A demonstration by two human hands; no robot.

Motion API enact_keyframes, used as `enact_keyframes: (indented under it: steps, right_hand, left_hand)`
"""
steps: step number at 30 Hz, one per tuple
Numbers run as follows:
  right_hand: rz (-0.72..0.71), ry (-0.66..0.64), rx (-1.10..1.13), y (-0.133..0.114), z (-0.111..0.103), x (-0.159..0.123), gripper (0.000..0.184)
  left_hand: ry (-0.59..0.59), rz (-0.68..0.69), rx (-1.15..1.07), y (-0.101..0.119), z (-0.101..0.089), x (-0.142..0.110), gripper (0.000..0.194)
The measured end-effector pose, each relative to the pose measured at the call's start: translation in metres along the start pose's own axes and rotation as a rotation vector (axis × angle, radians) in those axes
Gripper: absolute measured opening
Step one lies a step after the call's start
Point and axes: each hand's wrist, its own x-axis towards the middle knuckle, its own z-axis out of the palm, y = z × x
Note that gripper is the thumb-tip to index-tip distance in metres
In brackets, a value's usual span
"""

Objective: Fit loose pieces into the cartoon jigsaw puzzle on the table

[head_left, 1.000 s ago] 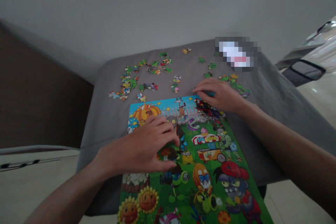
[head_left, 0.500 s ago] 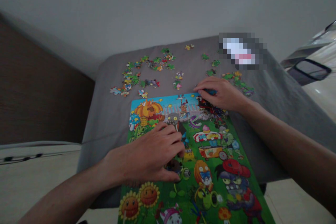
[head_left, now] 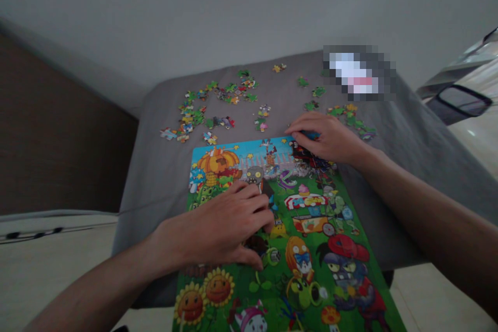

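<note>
A picture jigsaw puzzle (head_left: 307, 192) lies on a grey-covered surface, showing cartoon plants and zombies on green. My left hand (head_left: 229, 223) rests across its left middle, palm down, thumb apart from the loosely bent fingers, holding nothing I can see. At the puzzle's top right edge, my right hand (head_left: 330, 137) has its fingertips and thumb drawn together. What lies between them, if anything, is hidden; a bit of blue shows under the palm. Loose puzzle pieces (head_left: 262, 110) lie just beyond the upper edge.
More loose pieces (head_left: 193, 114) are scattered at the back left, and others (head_left: 356, 122) lie right of my right hand. A blurred-out item (head_left: 354, 75) sits at the back right corner. Behind the grey cover (head_left: 155, 166) rises a wall; a dark panel (head_left: 58, 140) stands at left.
Both hands keep nearly the same place on the puzzle. The left thumb has shifted slightly, and the whole view has moved a little.
</note>
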Motion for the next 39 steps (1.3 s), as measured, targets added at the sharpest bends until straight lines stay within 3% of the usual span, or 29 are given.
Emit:
enact_keyframes:
  steps: [15,20,24,32,35,39]
  right_hand:
    - [-0.013,-0.015,-0.023,-0.001,-0.001,0.0,0.023]
    - [0.004,-0.017,-0.015,-0.001,-0.001,0.0,0.024]
    - [0.013,-0.012,0.004,-0.001,-0.001,0.001,0.023]
    - [0.013,0.038,-0.056,0.0,0.004,0.002,0.022]
    - [0.007,0.058,-0.059,0.001,0.006,0.003,0.022]
    - [0.016,0.068,-0.049,0.004,0.006,0.002,0.022]
  left_hand:
    - [-0.009,0.04,0.037,0.0,0.0,0.001,0.038]
    - [0.061,0.045,-0.062,-0.005,-0.006,-0.002,0.041]
    - [0.195,-0.079,-0.1,-0.027,-0.016,-0.004,0.029]
    - [0.532,-0.457,0.066,-0.103,-0.019,-0.013,0.022]
    - [0.569,-0.526,0.084,-0.117,-0.021,-0.004,0.022]
    - [0.53,-0.563,0.098,-0.125,-0.03,0.024,0.027]
